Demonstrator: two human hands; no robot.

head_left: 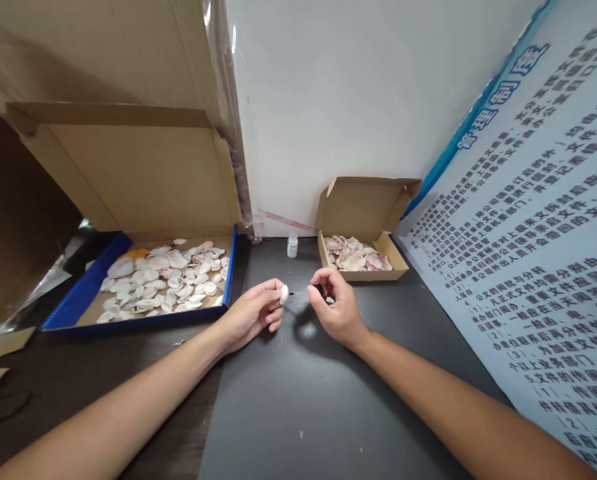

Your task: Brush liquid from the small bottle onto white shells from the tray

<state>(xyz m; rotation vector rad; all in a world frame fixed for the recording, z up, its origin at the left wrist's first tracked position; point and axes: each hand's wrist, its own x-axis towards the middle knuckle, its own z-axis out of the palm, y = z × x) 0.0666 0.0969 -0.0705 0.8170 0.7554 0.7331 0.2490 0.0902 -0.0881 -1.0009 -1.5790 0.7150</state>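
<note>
My left hand (pixel 258 310) pinches a small white seashell (pixel 284 295) between thumb and fingertips, above the dark grey mat. Just right of it, my right hand (pixel 337 303) is closed in a pinch around a thin applicator brush with a dark cap (pixel 320 289), mostly hidden by the fingers. A dark tip lies close to the shell's right side; whether it touches, I cannot tell. Something small and white shows at the right palm, too hidden to name. Behind both hands stands a small clear bottle (pixel 292 247) with a white label.
To the left is an open blue-sided cardboard box (pixel 231 267) holding many white shells (pixel 168 277). At the back right, a smaller open cardboard box (pixel 398 272) contains reddish-white shells (pixel 358 257). A printed board (pixel 538 253) borders the right; a white wall (pixel 358 87) is behind.
</note>
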